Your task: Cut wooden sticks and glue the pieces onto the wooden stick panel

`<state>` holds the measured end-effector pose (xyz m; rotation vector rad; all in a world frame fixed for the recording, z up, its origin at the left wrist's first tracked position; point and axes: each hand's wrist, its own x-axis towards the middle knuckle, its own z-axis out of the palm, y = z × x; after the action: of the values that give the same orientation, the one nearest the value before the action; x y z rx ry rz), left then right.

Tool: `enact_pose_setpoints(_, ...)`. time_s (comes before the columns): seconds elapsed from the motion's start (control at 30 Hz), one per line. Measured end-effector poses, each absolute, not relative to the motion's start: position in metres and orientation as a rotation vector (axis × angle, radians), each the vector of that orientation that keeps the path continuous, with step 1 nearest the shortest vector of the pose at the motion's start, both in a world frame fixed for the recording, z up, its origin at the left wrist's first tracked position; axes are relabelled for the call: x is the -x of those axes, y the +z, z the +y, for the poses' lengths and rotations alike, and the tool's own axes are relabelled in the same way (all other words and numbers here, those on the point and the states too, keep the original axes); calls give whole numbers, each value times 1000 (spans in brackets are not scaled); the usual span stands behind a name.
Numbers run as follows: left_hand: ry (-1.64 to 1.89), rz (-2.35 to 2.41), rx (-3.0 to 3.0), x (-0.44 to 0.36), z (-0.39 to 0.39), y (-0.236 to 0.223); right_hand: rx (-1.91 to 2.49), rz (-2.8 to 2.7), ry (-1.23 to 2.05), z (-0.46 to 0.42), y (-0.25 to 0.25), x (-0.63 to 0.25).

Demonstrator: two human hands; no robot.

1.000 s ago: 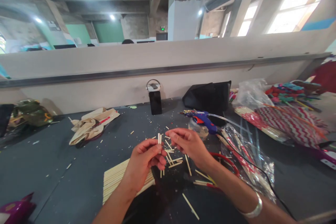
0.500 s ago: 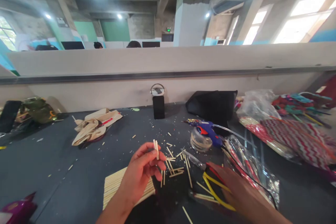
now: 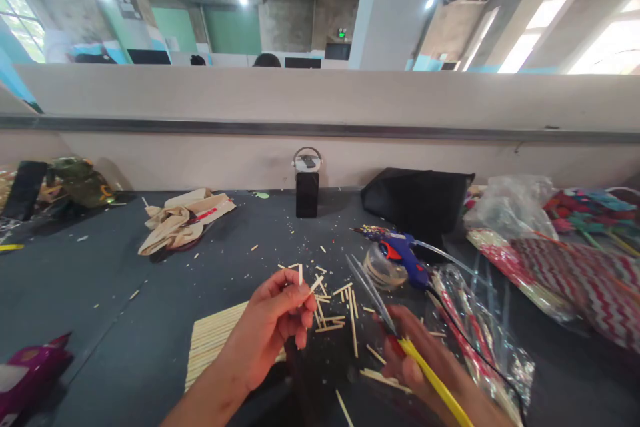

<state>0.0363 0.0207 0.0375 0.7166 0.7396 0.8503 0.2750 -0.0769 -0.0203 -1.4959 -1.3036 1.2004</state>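
My left hand is closed, pinching short wooden sticks between thumb and fingers; one points up and another slants to the right. In my right hand is a pair of scissors with yellow and red handles. Their blades are slightly apart and point up and left, away from the sticks in my left hand. Partly hidden under my left forearm lies a flat panel of sticks set side by side. Loose sticks and small offcuts lie scattered between my hands.
A blue hot glue gun rests by a round clear container, its black cord trailing right. Plastic-wrapped sticks lie beyond my right hand. A phone stands at the back, a cloth bundle left, a black pouch right.
My right hand went from beside the sticks down to the right, took hold of the scissors and has lifted them, turning the blades up. My left hand keeps its sticks, one now slanting.
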Motion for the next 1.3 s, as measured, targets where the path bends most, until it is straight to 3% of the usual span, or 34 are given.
enact_pose_setpoints(0.37,801,798,-925,-50,20,41,1277,-1518,1392,-67,16,-234)
enact_pose_setpoints(0.93,914,820,-846,-42,13,26,1491,-1547,1075,-76,16,-225)
enact_pose_setpoints(1.3,706,1023,-1557,-53,9,30,1459,-1552,1106,-81,11,-224)
